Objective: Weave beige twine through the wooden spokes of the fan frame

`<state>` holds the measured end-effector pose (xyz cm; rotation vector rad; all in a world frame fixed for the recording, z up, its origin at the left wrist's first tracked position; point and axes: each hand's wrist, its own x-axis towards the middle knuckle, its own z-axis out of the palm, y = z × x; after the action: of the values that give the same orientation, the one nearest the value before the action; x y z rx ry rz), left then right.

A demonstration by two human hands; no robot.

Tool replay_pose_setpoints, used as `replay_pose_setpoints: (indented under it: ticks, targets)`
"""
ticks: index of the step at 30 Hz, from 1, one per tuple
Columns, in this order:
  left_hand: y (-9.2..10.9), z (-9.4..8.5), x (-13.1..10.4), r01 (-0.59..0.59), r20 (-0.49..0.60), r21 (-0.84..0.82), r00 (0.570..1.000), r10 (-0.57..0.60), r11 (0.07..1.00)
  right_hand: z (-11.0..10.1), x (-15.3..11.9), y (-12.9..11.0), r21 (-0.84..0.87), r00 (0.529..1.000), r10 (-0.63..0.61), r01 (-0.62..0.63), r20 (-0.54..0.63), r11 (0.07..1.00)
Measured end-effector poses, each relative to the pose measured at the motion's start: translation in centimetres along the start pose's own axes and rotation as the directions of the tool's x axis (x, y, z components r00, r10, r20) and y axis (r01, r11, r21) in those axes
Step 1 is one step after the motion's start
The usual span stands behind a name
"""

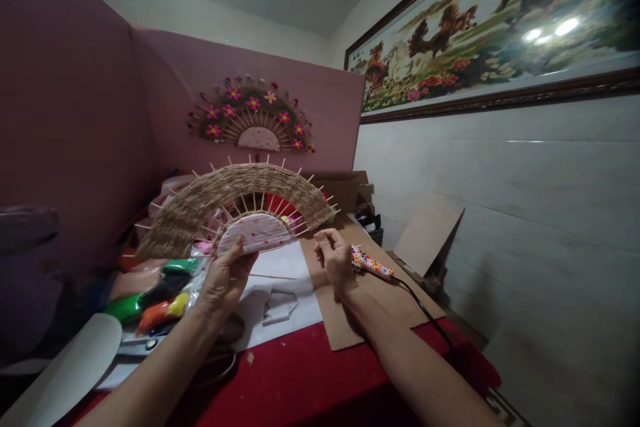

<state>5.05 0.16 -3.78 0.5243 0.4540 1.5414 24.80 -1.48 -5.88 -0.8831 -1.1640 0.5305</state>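
Observation:
My left hand (227, 280) grips a half-round fan (250, 178) by its pale, red-dotted base, with the thumb in front. The fan is a woven brown straw band on thin wooden sticks, whose tips stick out past the outer edge. It is held up above the table. Close to the fan's lower right end is my right hand (336, 259), its fingers curled in a pinch; whatever they may hold is too small to make out. Just right of that hand lies a flower-patterned glue gun (375, 265), its black cord running toward the table edge.
White paper (305, 287) and brown cardboard (327, 313) cover part of the red table (290, 373). Bagged coloured clay (125, 307) and scissors (143, 345) lie at left. A flower-decorated fan (254, 113) hangs on the pink panel (330, 107) behind. A cardboard sheet (427, 230) leans at right.

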Motion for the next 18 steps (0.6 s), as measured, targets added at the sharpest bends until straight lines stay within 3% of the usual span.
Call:
replay_pose_setpoints:
  ticks: [4,7,10,13,15,18]
  targets:
    - [-0.3,-0.2,-0.1,0.009,0.009,0.036,1.000,-0.009,0.999,-0.5,0.1,-1.3,-0.209,0.961,-0.261,0.237,-0.093,0.949]
    - [-0.4,-0.3,-0.1,0.009,0.018,0.039,1.000,-0.010,0.999,-0.9,0.1,-2.2,-0.234,0.919,-0.383,0.353,-0.098,0.906]
    - [-0.5,-0.4,0.1,-0.001,0.029,0.037,1.000,0.000,0.999,-0.9,-0.2,-2.4,-0.113,0.951,-0.310,0.309,0.012,0.944]
    - [-0.5,-0.5,0.2,-0.003,0.020,0.043,1.000,0.002,0.999,-0.7,-0.6,-1.9,-0.002,0.982,-0.133,0.134,0.135,0.991]
    - [-0.6,-0.5,0.2,-0.005,0.012,0.045,1.000,0.004,0.999,-0.6,-0.8,-1.5,0.002,0.988,-0.072,0.072,0.134,0.997]
    - [-0.6,-0.5,0.1,-0.003,0.004,0.057,1.000,0.003,0.998,-0.7,-0.7,-1.3,-0.042,0.993,-0.106,0.108,0.044,0.993]
